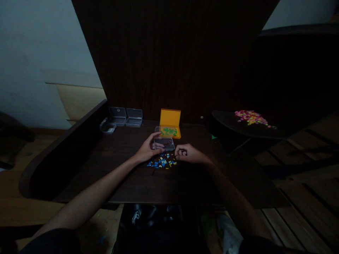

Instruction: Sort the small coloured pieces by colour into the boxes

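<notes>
A small heap of blue and yellow pieces (pixel 162 163) lies on the dark wooden table (pixel 137 183). My left hand (pixel 148 148) rests just left of the heap, its fingers stretched toward a clear plastic box (pixel 164 143) holding dark red pieces. My right hand (pixel 186 153) sits to the right of the heap with its fingers curled in a pinch; what it holds is too small to make out. Behind the clear box stands an open orange box (pixel 170 124) with green pieces in it.
Two open clear boxes (pixel 126 116) and another small container (pixel 107 127) stand at the table's back left. A pile of pink and yellow pieces (pixel 251 117) lies on a dark round surface to the right. A dark panel rises behind the table. Wooden floor planks show at right.
</notes>
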A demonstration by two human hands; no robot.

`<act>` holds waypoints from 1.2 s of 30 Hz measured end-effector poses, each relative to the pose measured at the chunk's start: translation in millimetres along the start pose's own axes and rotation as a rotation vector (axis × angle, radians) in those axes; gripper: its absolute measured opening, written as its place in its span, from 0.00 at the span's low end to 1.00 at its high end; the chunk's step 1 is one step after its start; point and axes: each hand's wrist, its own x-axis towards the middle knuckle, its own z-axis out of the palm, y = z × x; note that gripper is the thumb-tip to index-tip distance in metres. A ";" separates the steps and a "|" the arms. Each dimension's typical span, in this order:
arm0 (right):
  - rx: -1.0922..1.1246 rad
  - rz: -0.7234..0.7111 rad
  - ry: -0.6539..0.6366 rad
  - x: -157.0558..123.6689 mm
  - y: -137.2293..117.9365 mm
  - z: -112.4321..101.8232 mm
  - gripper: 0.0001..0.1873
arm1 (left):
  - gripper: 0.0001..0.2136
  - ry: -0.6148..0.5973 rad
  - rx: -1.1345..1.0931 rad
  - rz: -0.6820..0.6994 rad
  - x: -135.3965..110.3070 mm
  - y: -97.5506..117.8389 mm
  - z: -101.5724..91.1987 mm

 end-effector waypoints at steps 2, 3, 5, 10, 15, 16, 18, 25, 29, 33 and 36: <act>0.063 0.007 0.101 0.0 -3.1 1.1 0.10 | 0.35 0.000 0.003 -0.004 0.2 -0.3 0.6; 0.085 0.005 0.155 0.3 -4.5 1.8 0.12 | 0.36 0.001 0.005 -0.006 0.2 -0.4 0.9; 0.089 -0.012 0.267 1.7 -6.2 3.9 0.14 | 0.36 0.001 0.007 -0.011 -0.2 -0.4 1.8; -0.087 -0.109 0.457 7.6 -2.8 10.4 0.12 | 0.36 -0.036 -0.005 -0.012 -2.0 -1.5 4.1; -0.179 -0.171 0.457 10.0 1.7 11.6 0.11 | 0.36 -0.069 -0.027 -0.003 -2.9 -5.1 6.5; -0.184 -0.178 0.456 10.2 2.3 11.5 0.10 | 0.36 -0.074 -0.028 0.001 -3.2 -5.3 7.1; -0.189 -0.189 0.469 10.6 3.8 11.5 0.09 | 0.36 -0.080 -0.026 0.007 -4.0 -4.8 8.4; -0.144 -0.129 0.488 11.9 12.2 12.5 0.09 | 0.35 -0.095 -0.018 -0.002 -6.3 -0.5 11.4; -0.056 -0.060 0.434 12.5 12.3 10.6 0.12 | 0.36 -0.087 -0.025 -0.003 -6.2 0.7 12.0; -0.043 -0.064 0.486 12.5 6.2 6.9 0.11 | 0.36 -0.068 -0.010 -0.016 -5.1 2.5 10.3; -0.011 -0.050 0.503 11.0 2.4 5.4 0.11 | 0.36 -0.044 0.008 -0.021 -3.0 2.1 6.5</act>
